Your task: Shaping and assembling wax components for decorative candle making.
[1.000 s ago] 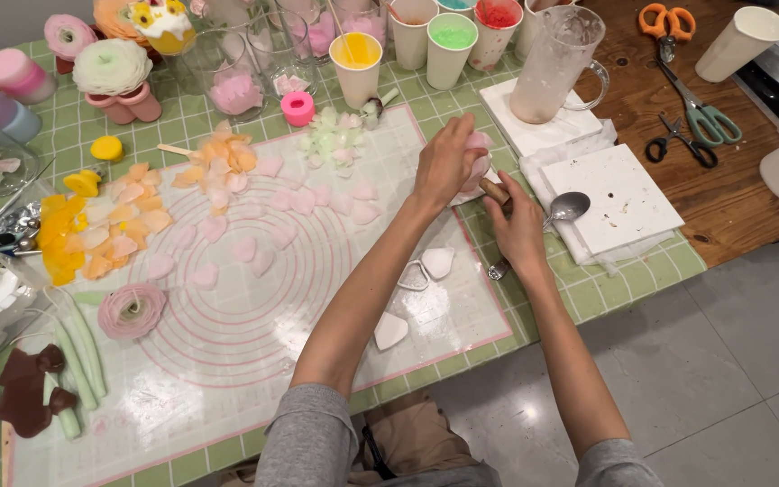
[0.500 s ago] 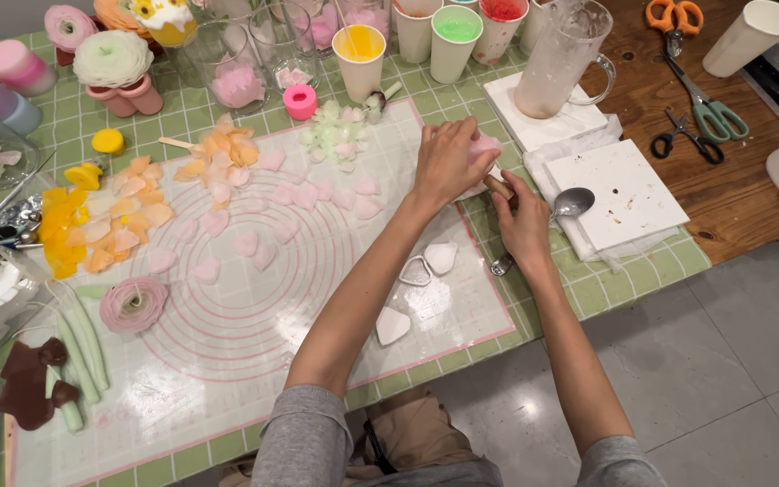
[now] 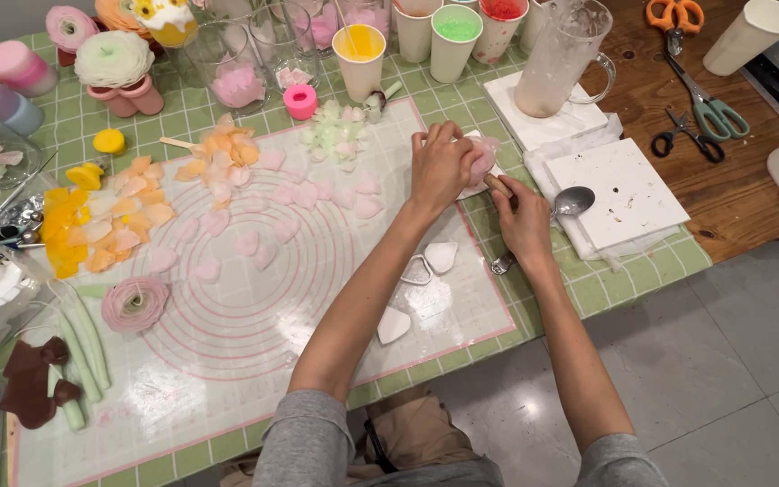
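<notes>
Spoon (image 3: 572,200) and scattered petals (image 3: 299,194) flank both hands at the mat (image 3: 254,361) edge.

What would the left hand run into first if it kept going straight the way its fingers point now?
The left hand points up and right across the mat. First in that line is probably the pale pink petal piece at its fingertips, then the white square slab under the clear plastic jug; depth is unclear.

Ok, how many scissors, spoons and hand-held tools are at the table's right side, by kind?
Scissors, orange-handled, green-handled, black-handled: 3
Silver metal spoon: 1
Wooden-handled tool in the right hand: 1
Total: 5
</notes>
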